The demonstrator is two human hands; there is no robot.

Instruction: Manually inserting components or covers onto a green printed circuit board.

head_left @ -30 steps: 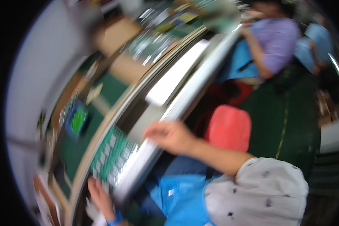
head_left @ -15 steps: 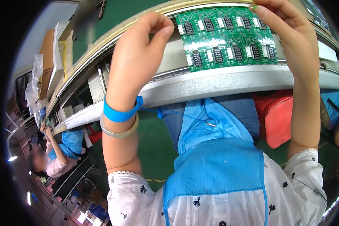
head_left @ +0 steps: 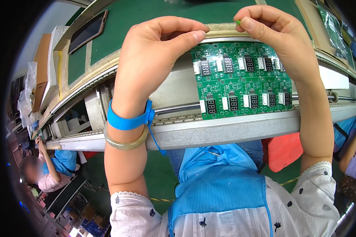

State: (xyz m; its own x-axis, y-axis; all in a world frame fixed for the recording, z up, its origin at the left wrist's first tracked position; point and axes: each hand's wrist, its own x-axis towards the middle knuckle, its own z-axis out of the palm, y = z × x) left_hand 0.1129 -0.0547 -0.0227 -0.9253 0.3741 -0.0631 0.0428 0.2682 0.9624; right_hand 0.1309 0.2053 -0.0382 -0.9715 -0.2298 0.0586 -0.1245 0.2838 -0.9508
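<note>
A green circuit board panel (head_left: pixel 241 81), bearing several black digit displays and white connectors, lies across the rails in front of me. Above its far left corner is my left hand (head_left: pixel 154 59), thumb and forefinger pinched; whatever may be between the tips is hidden. My right hand (head_left: pixel 281 43) hovers over the far right part of the panel and covers some of it. Between its thumb and forefinger is a small green component (head_left: pixel 238 23), too small to name more closely. Neither hand touches the panel. A blue wrist strap (head_left: pixel 128 120) with a cord circles my left wrist, above a pale bangle (head_left: pixel 126 143).
A metal rail (head_left: pixel 225 132) with a chain runs along the near side. On the green bench beyond lies a phone (head_left: pixel 88 32) at the left. A red stool (head_left: pixel 283 152) stands below at right. Co-workers sit at far left (head_left: pixel 55 170) and far right (head_left: pixel 354 154).
The panel and rails now appear lower in view, and more of the bench and the phone show. My hands have come closer together over the panel's far edge. The green component stays in my right fingers.
</note>
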